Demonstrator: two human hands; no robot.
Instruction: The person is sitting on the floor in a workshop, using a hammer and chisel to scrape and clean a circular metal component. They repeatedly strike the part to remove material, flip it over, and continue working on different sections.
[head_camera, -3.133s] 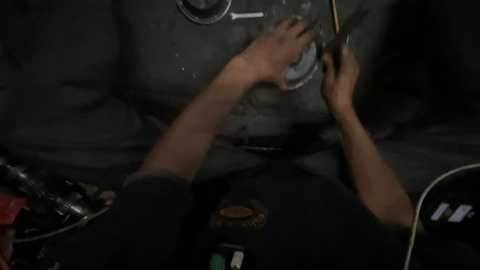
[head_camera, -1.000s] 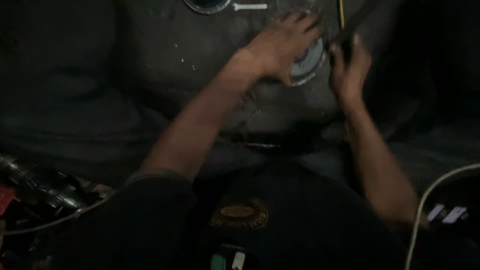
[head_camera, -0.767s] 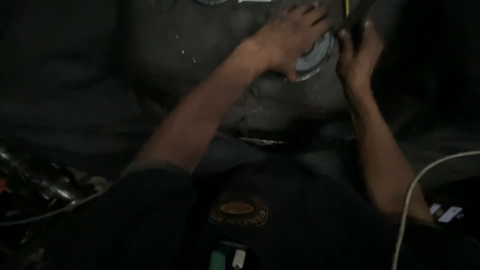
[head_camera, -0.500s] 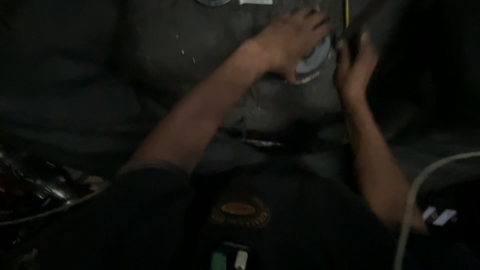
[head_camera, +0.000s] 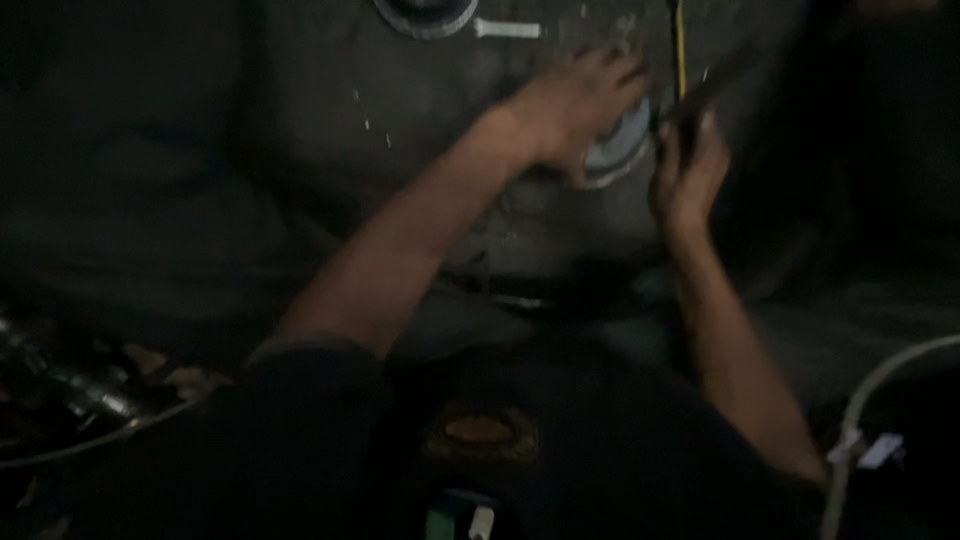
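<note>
His left hand (head_camera: 570, 115) has slid higher, fingers spread flat over the pale round fitting (head_camera: 620, 150); right hand (head_camera: 688, 175) keeps pinching the dark tool (head_camera: 715, 85) just beside it.

dusty grey slab (head_camera: 330, 150), seemingly round fittings (head_camera: 620, 150)

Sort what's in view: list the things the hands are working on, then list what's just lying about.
In hand:
- left hand pressed flat on the round grey disc
- right hand with its grip closed on a dark slim tool
- grey metal surface under both hands

Lying about:
- round ring fitting at top
- yellow rod
- metal parts at left
- pale cable at right
</note>
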